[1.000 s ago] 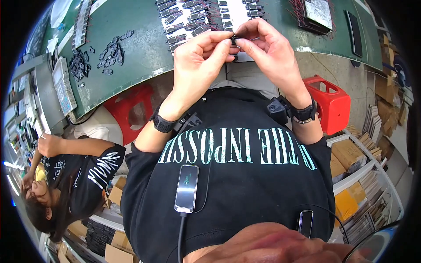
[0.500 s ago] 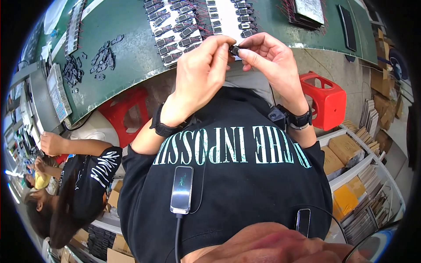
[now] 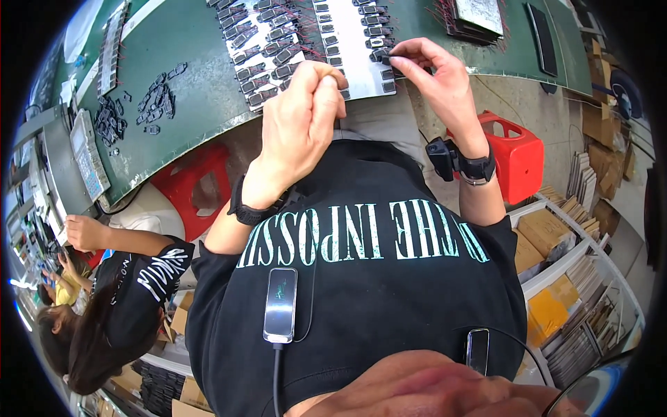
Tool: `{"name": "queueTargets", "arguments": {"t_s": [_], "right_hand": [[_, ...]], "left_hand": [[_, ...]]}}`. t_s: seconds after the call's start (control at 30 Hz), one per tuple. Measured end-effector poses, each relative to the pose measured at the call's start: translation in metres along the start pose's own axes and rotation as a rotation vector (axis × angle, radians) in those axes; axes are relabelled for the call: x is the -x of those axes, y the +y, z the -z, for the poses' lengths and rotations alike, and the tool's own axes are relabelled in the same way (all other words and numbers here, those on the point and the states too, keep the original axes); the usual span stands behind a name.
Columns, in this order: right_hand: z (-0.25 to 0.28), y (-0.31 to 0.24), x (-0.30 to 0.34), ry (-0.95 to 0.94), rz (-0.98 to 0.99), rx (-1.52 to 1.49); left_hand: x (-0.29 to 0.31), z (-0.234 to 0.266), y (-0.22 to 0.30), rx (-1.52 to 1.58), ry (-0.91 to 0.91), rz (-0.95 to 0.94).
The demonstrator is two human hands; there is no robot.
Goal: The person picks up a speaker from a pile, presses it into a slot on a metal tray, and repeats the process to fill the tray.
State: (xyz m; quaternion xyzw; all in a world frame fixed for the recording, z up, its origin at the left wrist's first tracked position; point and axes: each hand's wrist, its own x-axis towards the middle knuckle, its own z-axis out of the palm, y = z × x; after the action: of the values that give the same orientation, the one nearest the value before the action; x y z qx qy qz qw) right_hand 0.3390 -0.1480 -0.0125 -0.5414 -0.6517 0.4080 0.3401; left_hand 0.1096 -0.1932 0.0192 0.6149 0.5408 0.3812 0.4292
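Table (image 3: pixel 201 87), long, flat and dark green, is stretching out in front of you. A bright red plastic stool (image 3: pixel 524 167) is standing on your right. A flat white board (image 3: pixel 353 48) is lying on the table, holding two rows of little black plastic pieces (image 3: pixel 377 31). Your left hand (image 3: pixel 299 121) is curling its fingers in near the board's left edge; I cannot tell if it is holding anything. Your right hand (image 3: pixel 445 83) is pinching, thumb and finger close together, on one small black piece (image 3: pixel 381 57) at the board's right-hand row.
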Motion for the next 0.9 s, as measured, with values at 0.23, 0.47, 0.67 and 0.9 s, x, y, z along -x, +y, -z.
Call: {"name": "queueTargets", "arguments": {"t_s": [0.23,0.47,0.67,0.9], "right_hand": [[-0.003,0.002,0.003,-0.019,0.157,0.162],[-0.001,0.008,0.001,-0.025,0.26,0.246],[0.001,0.007,0.021,0.133,0.248,0.283],[-0.001,0.001,0.027,0.128,0.295,0.46]], "left_hand": [[-0.007,-0.012,-0.003,-0.439,-0.038,-0.376],[-0.025,-0.032,-0.022,-0.826,-0.063,-0.68],[-0.023,-0.034,-0.022,-0.845,-0.1,-0.688],[-0.026,-0.036,-0.02,-0.827,-0.078,-0.672]]}}
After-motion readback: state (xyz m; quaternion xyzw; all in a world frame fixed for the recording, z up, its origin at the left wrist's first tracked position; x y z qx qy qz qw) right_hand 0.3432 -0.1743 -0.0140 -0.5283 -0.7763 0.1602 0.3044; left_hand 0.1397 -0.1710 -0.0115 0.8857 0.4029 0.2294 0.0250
